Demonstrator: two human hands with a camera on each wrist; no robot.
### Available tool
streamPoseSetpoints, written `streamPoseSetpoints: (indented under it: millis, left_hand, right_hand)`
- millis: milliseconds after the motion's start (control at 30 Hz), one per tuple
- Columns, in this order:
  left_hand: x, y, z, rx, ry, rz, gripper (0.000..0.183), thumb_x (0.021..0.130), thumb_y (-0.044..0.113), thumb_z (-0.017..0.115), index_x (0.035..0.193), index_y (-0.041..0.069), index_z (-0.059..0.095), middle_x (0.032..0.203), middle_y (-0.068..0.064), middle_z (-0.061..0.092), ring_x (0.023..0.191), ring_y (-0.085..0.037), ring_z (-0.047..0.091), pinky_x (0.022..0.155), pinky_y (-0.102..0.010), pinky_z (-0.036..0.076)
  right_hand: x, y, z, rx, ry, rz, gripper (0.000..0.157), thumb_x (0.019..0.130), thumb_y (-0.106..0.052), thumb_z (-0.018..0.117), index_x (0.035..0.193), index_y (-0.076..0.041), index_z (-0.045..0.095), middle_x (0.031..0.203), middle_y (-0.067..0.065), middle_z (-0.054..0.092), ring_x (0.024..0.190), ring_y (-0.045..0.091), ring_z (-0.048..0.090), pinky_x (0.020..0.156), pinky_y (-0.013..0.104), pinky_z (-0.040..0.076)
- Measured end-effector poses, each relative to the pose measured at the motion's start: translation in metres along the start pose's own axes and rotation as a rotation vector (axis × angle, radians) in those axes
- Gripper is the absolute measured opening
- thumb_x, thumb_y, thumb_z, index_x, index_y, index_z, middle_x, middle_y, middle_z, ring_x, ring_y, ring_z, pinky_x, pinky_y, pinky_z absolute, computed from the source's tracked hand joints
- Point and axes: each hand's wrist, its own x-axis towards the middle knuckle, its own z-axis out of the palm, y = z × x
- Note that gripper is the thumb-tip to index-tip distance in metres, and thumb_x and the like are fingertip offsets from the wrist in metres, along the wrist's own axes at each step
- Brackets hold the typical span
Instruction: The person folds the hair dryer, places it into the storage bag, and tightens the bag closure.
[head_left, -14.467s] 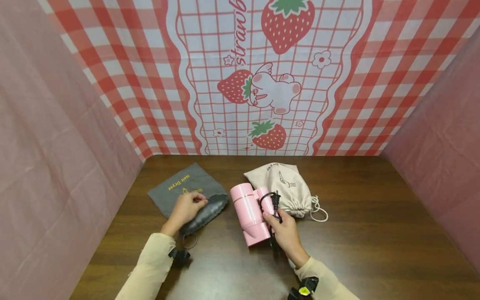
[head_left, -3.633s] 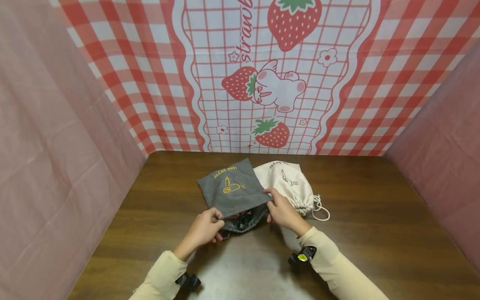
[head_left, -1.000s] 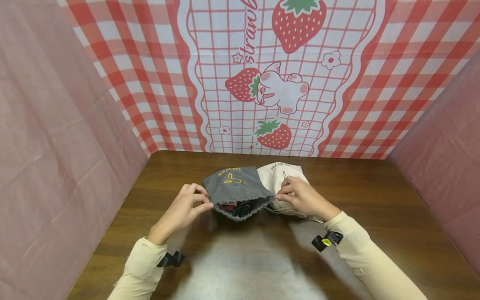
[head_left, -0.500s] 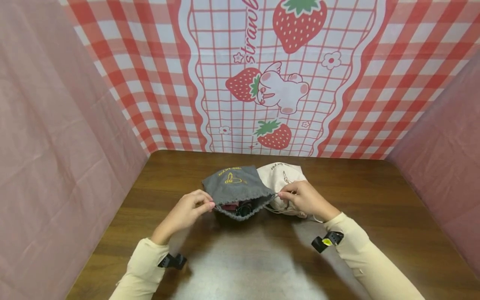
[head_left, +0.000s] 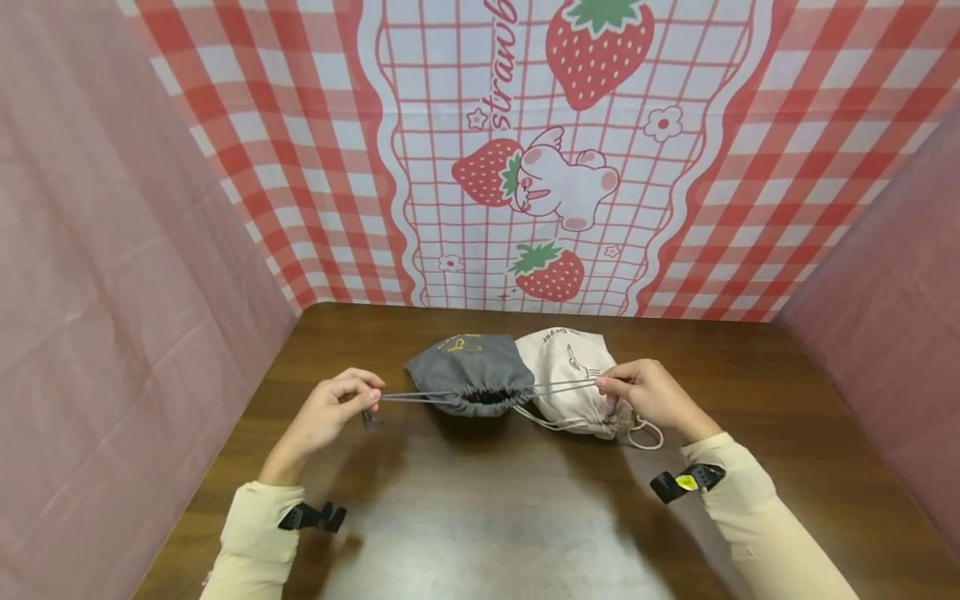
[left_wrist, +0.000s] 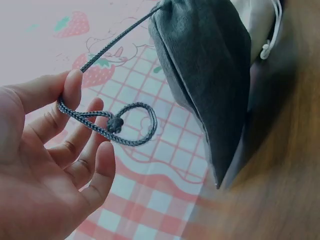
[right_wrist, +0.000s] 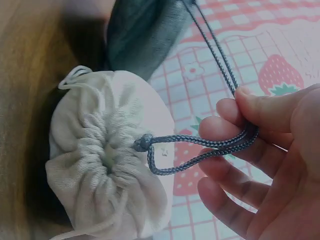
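Observation:
A grey cloth drawstring bag [head_left: 472,371] with yellow print lies mid-table, its mouth gathered to a small dark gap that hides most of what is inside. My left hand [head_left: 330,417] pinches the grey drawstring [left_wrist: 120,37] on the left between thumb and forefinger; its knotted loop dangles below the fingers. On the other side my right hand [head_left: 652,400] pinches the opposite drawstring [right_wrist: 215,50], with a knotted end hanging from the fingers. Both strings run taut from the bag's mouth. Just under the right-hand string sits a cream drawstring bag [head_left: 558,358], cinched shut.
The cream bag's white cord [head_left: 647,435] trails on the brown wooden table [head_left: 480,517]. Behind the table hangs a strawberry-print cloth [head_left: 547,192], and pink cloth walls [head_left: 150,333] stand at either side.
Earlier a pink hair dryer was in my right hand; then it showed inside the grey bag. Over the last second my hands have drawn apart with the strings, and the bag's mouth has narrowed.

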Motion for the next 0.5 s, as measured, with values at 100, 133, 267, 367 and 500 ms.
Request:
streamPoseSetpoints:
  millis: [100, 133, 267, 367, 500]
  left_hand:
    - [0.0, -0.002, 0.0, -0.023, -0.018, -0.005, 0.019, 0.088, 0.013, 0.056, 0.073, 0.003, 0.063, 0.104, -0.018, 0.057, 0.095, 0.0, 0.053, 0.076, -0.016, 0.043]
    - [0.0, -0.002, 0.001, -0.035, -0.017, -0.006, 0.019, 0.088, 0.012, 0.055, 0.073, 0.003, 0.063, 0.105, -0.02, 0.057, 0.095, -0.001, 0.053, 0.077, -0.016, 0.043]
    - [0.003, 0.0, 0.006, -0.123, 0.004, -0.005, 0.02, 0.09, 0.011, 0.053, 0.074, 0.002, 0.06, 0.108, -0.018, 0.057, 0.097, -0.003, 0.055, 0.082, -0.016, 0.041]
    - [0.008, 0.005, 0.014, -0.256, -0.001, -0.005, 0.021, 0.091, 0.013, 0.051, 0.073, 0.006, 0.058, 0.108, -0.009, 0.059, 0.099, -0.005, 0.056, 0.084, -0.017, 0.041]
    - [0.015, 0.012, 0.027, -0.527, -0.034, 0.013, 0.026, 0.093, 0.011, 0.046, 0.071, 0.013, 0.058, 0.106, -0.001, 0.062, 0.102, -0.01, 0.056, 0.083, -0.021, 0.045]
  right_hand:
    - [-0.001, 0.003, -0.003, 0.062, 0.003, 0.006, 0.023, 0.087, -0.022, 0.058, 0.075, -0.005, 0.067, 0.061, 0.002, 0.06, 0.059, 0.007, 0.05, 0.055, 0.021, 0.041]
    - [-0.001, 0.003, -0.003, 0.103, -0.002, 0.002, 0.023, 0.087, -0.021, 0.058, 0.075, -0.004, 0.067, 0.063, 0.002, 0.06, 0.06, 0.006, 0.05, 0.056, 0.022, 0.042]
    - [0.001, 0.003, -0.002, 0.326, 0.006, -0.044, 0.022, 0.087, -0.013, 0.058, 0.078, 0.005, 0.065, 0.072, 0.0, 0.061, 0.068, 0.002, 0.053, 0.062, 0.023, 0.047]
    - [0.004, 0.001, 0.0, 0.487, 0.032, -0.097, 0.022, 0.087, -0.007, 0.056, 0.082, 0.013, 0.063, 0.079, -0.004, 0.062, 0.076, 0.002, 0.055, 0.069, 0.021, 0.047]
    - [0.01, -0.004, 0.004, 0.735, -0.013, -0.153, 0.027, 0.092, -0.004, 0.045, 0.075, 0.014, 0.054, 0.09, -0.004, 0.066, 0.087, 0.006, 0.058, 0.075, 0.019, 0.046]
